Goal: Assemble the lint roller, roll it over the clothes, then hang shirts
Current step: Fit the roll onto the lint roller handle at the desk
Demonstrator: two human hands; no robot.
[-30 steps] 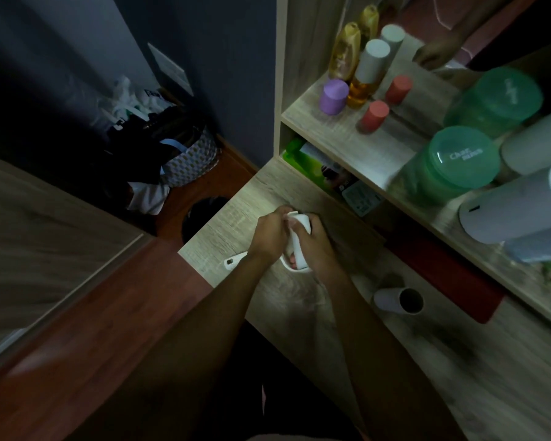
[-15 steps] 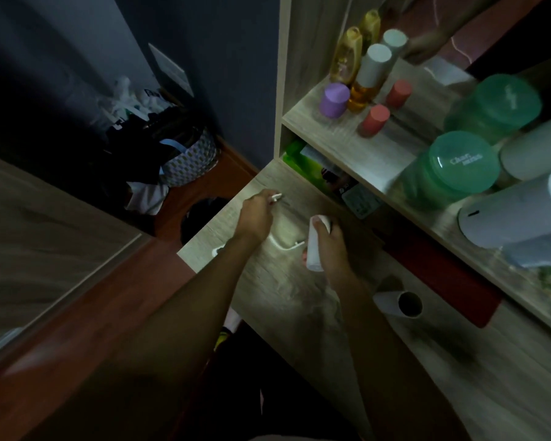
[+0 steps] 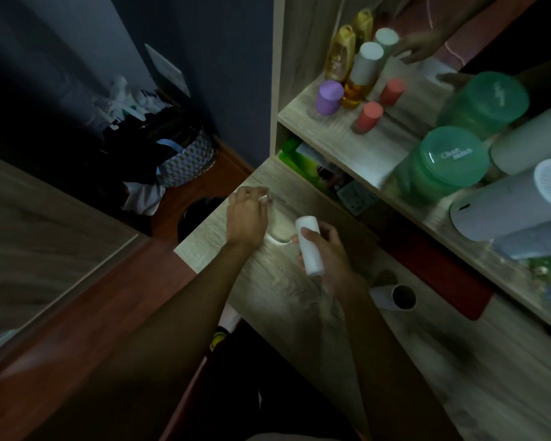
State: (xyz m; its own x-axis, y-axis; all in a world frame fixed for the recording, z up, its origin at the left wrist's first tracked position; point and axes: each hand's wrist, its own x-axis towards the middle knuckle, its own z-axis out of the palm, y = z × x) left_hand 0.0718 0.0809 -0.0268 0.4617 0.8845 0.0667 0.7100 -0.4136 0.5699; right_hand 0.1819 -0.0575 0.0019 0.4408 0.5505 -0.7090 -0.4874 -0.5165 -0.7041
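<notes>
My right hand (image 3: pixel 328 256) grips a white lint roll (image 3: pixel 309 246), held upright and a little tilted over the wooden desk (image 3: pixel 299 300). My left hand (image 3: pixel 247 218) is closed on the lint roller handle (image 3: pixel 277 238). Only the handle's white curved part shows beside the palm, and a thin tip pokes out at the fingertips. The two hands are apart, and the roll is off the handle. A second roll (image 3: pixel 395 297), hollow with a dark opening, lies on the desk to the right of my right forearm. No clothes or shirts can be made out on the desk.
A shelf (image 3: pixel 347 144) over the desk carries bottles (image 3: pixel 357 81), a purple cap (image 3: pixel 330 97), green jars (image 3: pixel 449 160) and white cylinders (image 3: pixel 506 208). A patterned laundry basket (image 3: pixel 185 160) full of dark clothes stands on the floor at the left. A red pad (image 3: pixel 442 275) lies under the shelf.
A second ago both hands were together around the roll and handle. They have pulled apart: the left hand went up and left with the handle, the right hand kept the roll.
</notes>
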